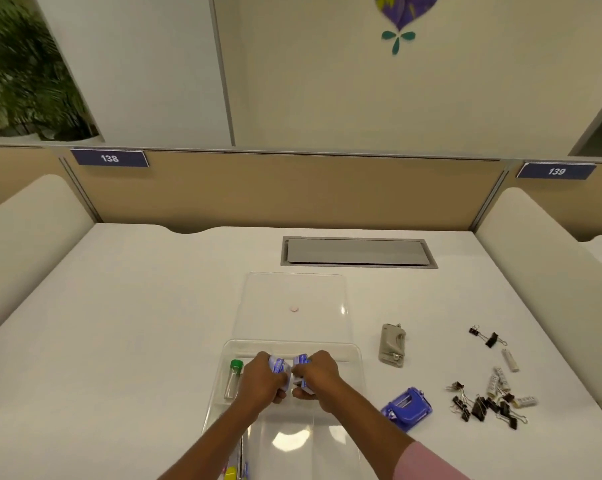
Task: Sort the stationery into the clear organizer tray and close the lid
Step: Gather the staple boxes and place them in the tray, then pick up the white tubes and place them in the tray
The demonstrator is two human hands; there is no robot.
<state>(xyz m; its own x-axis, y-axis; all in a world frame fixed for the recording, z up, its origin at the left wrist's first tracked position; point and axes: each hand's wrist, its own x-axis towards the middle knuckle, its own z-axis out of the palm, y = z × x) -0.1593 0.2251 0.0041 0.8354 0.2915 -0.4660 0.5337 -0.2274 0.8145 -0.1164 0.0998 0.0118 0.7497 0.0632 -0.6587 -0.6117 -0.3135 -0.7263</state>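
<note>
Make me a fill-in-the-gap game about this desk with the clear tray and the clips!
1. The tube lying in the clear organizer tray has a ____ cap.
2. The hole punch on the desk is coloured ____.
3. The black binder clips lie to the ____ of the tray.
4. The left hand and right hand each hold a small blue-and-white ____.

Missing words: green; blue; right; packet

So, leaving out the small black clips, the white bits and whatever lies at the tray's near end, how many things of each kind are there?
Blue-and-white packets: 2
Green-capped tube: 1
Grey stapler: 1
Blue hole punch: 1
Total: 5
</note>
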